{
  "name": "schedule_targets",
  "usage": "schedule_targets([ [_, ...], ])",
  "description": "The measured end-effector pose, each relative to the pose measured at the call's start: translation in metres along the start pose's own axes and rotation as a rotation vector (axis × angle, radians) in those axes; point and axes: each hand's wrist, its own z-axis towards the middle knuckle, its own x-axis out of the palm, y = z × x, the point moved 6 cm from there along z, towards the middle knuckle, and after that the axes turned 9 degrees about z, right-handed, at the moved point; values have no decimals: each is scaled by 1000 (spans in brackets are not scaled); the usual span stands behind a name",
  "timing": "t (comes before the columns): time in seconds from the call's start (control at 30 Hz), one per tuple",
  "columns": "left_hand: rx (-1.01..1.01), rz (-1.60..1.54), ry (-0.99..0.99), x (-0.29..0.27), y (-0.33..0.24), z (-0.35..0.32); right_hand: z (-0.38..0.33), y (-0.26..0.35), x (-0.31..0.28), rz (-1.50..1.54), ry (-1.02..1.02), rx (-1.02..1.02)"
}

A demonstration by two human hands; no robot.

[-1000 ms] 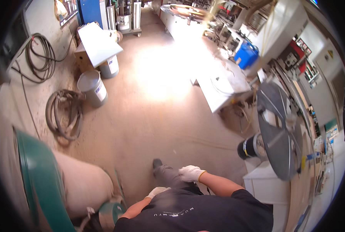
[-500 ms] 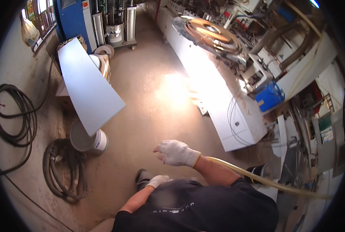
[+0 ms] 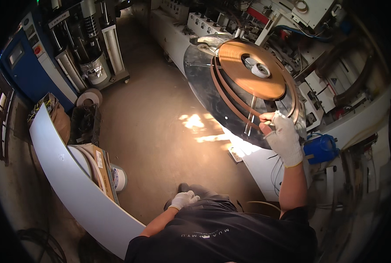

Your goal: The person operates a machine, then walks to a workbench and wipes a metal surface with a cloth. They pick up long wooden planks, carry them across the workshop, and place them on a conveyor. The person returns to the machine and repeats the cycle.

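A large coil of brown edge band (image 3: 248, 74) lies flat on a round metal disc (image 3: 213, 96) on top of a long white machine (image 3: 261, 162). Loose loops of the band hang around the disc's near rim. My right hand (image 3: 284, 136), in a white glove, reaches up to that rim and pinches the brown band between thumb and fingers. My left hand (image 3: 184, 199), also gloved, rests low on my dark trouser leg and holds nothing.
A long white panel (image 3: 73, 184) leans at my left, with flat boards and a white bucket (image 3: 119, 177) behind it. A blue cabinet machine (image 3: 24, 74) and a black crate (image 3: 84, 125) stand farther left. A blue canister (image 3: 320, 149) sits by the white machine.
The view has swung toward the machine with the coil. My right hand has risen from in front of my body to the disc's rim and taken hold of the band. My left hand stays low.
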Motion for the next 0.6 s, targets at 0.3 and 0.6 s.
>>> schedule_targets([
  [0.3,113,86,-302,-270,127,84,392,-172,100,-780,-47,367],
  [0.6,-189,73,-276,-501,281,132,478,-351,97,-777,-193,1139],
])
